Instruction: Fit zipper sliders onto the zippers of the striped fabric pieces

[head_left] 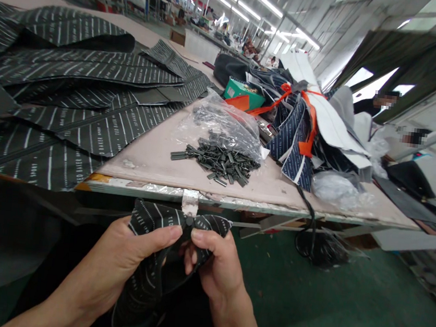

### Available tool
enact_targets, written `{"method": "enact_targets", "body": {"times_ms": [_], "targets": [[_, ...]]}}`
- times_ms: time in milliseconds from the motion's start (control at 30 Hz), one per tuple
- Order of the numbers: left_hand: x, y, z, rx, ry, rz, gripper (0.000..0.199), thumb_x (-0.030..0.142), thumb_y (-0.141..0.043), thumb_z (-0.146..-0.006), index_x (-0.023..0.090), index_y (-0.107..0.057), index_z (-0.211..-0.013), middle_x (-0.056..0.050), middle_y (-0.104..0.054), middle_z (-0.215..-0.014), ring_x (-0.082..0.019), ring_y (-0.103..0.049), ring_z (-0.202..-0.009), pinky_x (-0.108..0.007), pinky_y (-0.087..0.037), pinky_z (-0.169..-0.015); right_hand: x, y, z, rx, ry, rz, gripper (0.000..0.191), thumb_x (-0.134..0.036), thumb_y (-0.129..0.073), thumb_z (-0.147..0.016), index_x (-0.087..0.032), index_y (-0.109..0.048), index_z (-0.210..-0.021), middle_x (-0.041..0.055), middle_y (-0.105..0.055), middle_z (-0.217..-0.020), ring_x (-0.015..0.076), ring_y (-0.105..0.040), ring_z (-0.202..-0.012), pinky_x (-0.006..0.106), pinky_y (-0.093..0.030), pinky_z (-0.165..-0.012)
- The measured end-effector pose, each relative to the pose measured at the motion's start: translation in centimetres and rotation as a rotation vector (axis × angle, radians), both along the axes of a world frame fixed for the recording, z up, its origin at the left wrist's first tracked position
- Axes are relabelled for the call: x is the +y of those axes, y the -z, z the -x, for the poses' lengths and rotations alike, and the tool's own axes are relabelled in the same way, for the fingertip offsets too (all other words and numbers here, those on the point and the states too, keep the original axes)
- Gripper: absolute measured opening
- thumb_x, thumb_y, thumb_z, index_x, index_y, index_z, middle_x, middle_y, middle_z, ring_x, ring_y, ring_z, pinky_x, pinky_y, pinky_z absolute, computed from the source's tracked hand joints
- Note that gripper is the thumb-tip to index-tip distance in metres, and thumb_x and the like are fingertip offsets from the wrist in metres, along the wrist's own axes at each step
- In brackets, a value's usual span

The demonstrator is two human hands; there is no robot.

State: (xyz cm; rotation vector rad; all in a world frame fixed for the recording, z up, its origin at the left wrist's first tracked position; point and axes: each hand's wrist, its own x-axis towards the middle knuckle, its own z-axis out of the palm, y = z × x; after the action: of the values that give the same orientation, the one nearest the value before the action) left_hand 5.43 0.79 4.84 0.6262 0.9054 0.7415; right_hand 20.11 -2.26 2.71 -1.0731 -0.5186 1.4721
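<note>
My left hand (140,241) grips one side of a black fabric piece (156,219) with white printed stripes and lettering, thumb pressed on top. On the other side of the same piece, my right hand (217,260) pinches the cloth with its thumb and curled fingers. Between the two thumbs sits a small dark part (189,221), too small to name, right below a whitish tab (190,202) at the table's front edge. The cloth's lower end hangs down over my lap. Above on the table lies a heap of small dark metal strips (226,159), spilling from a clear plastic bag (223,117).
Black printed fabric pieces (94,76) cover the left of the table (142,168). A green box (243,94), orange ribbon (312,122) and navy printed pieces (293,140) lie at the right. Black cords (311,221) hang off the front edge. Another person (370,105) is at the far right.
</note>
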Motion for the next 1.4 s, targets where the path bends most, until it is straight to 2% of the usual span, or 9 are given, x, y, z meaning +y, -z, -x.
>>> {"method": "enact_targets", "body": {"times_ms": [100, 367, 600, 767, 1000, 1133, 1400], "targets": [[-0.13, 0.14, -0.08, 0.019, -0.03, -0.006, 0.025, 0.037, -0.096, -0.061, 0.018, -0.079, -0.066, -0.003, -0.08, -0.059, -0.018, -0.07, -0.051, -0.025, -0.059, -0.052, -0.15, -0.05, 0.01, -0.007, 0.007, -0.014, 0.026, -0.03, -0.073, -0.059, -0.016, -0.061, -0.041, -0.0001, -0.053, -0.035, 0.0104, -0.048, -0.03, 0.021, -0.036, -0.034], [-0.18, 0.39, -0.04, 0.027, 0.008, -0.035, 0.024, 0.038, -0.091, -0.069, 0.018, -0.079, -0.066, -0.004, -0.08, -0.061, -0.019, -0.072, -0.054, -0.025, -0.06, -0.056, -0.3, 0.14, 0.2, -0.012, 0.019, -0.027, 0.027, -0.029, -0.073, -0.062, -0.016, -0.061, -0.041, 0.0001, -0.053, -0.036, 0.0109, -0.048, -0.031, 0.022, -0.036, -0.035], [-0.2, 0.31, 0.09, 0.041, 0.021, -0.049, 0.026, 0.039, -0.092, -0.067, 0.018, -0.078, -0.06, -0.004, -0.079, -0.057, -0.017, -0.07, -0.05, -0.022, -0.057, -0.051, -0.36, -0.17, 0.71, 0.001, 0.055, -0.025, 0.03, -0.032, -0.074, -0.062, -0.017, -0.06, -0.041, -0.0007, -0.052, -0.037, 0.0102, -0.046, -0.033, 0.023, -0.039, -0.038], [-0.1, 0.25, -0.05, 0.016, 0.005, -0.092, 0.023, 0.035, -0.092, -0.067, 0.019, -0.078, -0.06, -0.002, -0.079, -0.057, -0.017, -0.07, -0.051, -0.022, -0.058, -0.053, -0.42, -0.31, 0.81, 0.004, 0.045, -0.027, 0.03, -0.033, -0.075, -0.062, -0.017, -0.059, -0.042, -0.0006, -0.052, -0.038, 0.0098, -0.046, -0.034, 0.022, -0.037, -0.038], [-0.5, 0.01, -0.12, 0.032, -0.048, -0.008, 0.025, 0.035, -0.096, -0.059, 0.017, -0.078, -0.062, -0.003, -0.078, -0.057, -0.018, -0.069, -0.052, -0.024, -0.057, -0.053, -0.46, -0.05, 0.8, 0.017, 0.043, -0.027, 0.03, -0.033, -0.075, -0.061, -0.017, -0.059, -0.042, -0.0004, -0.053, -0.038, 0.0099, -0.045, -0.033, 0.023, -0.039, -0.038], [-0.66, -0.5, -0.36, 0.063, -0.078, 0.002, 0.022, 0.033, -0.094, -0.059, 0.017, -0.08, -0.066, -0.003, -0.077, -0.056, -0.019, -0.069, -0.054, -0.025, -0.058, -0.055, -0.49, -0.08, 0.79, 0.017, 0.046, -0.017, 0.03, -0.034, -0.075, -0.061, -0.017, -0.059, -0.042, -0.0005, -0.052, -0.037, 0.0101, -0.046, -0.034, 0.022, -0.038, -0.037], [-0.41, -0.03, -0.49, 0.018, -0.041, -0.034, 0.023, 0.035, -0.094, -0.061, 0.017, -0.08, -0.062, -0.004, -0.076, -0.056, -0.019, -0.069, -0.052, -0.026, -0.058, -0.055, -0.57, -0.03, 0.76, -0.003, 0.049, -0.024, 0.029, -0.032, -0.075, -0.061, -0.017, -0.06, -0.042, -0.0004, -0.054, -0.038, 0.0107, -0.047, -0.034, 0.023, -0.039, -0.038]]}}
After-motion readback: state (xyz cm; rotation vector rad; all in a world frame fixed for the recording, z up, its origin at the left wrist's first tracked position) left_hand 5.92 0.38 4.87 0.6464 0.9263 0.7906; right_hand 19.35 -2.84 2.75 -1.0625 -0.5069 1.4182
